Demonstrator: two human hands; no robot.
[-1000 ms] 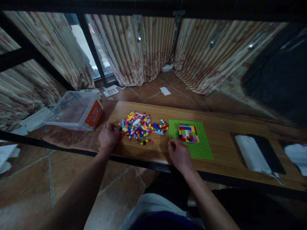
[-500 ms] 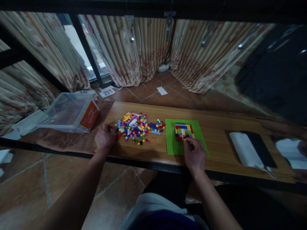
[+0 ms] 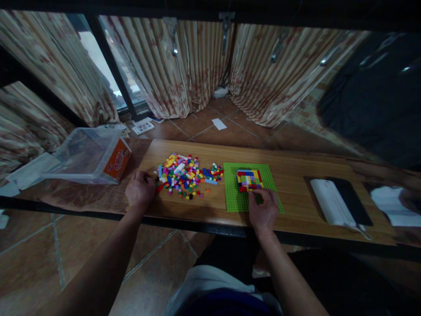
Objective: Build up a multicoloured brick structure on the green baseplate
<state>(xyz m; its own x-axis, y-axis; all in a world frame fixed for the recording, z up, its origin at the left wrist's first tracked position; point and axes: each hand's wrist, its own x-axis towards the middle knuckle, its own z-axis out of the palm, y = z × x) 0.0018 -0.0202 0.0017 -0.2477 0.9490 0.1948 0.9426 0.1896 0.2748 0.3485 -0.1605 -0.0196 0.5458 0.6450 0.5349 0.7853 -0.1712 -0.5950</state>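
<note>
My right hand (image 3: 264, 208) is at the near edge of a multicoloured brick build (image 3: 249, 179), with thumb and forefinger pinched. A small yellowish toy brick seems to be at its fingertips, partly covered by them. The build sits on a green studded baseplate (image 3: 232, 197). My left hand (image 3: 140, 188) rests on the tabletop at the left side of a loose brick pile (image 3: 179, 173), its fingers curled in. Whatever those fingers hold, if anything, is hidden.
A clear plastic bin (image 3: 83, 153) with an orange label lies left of the wooden board (image 3: 289, 175). To the right are a white pouch (image 3: 332, 202), a dark flat object (image 3: 353, 202) and white paper or cloth (image 3: 396, 204). Curtains (image 3: 197, 66) hang beyond the table.
The whole view has shifted slightly, so things appear a little farther left. Both hands keep nearly the same places, the right at the build and the left beside the pile.
</note>
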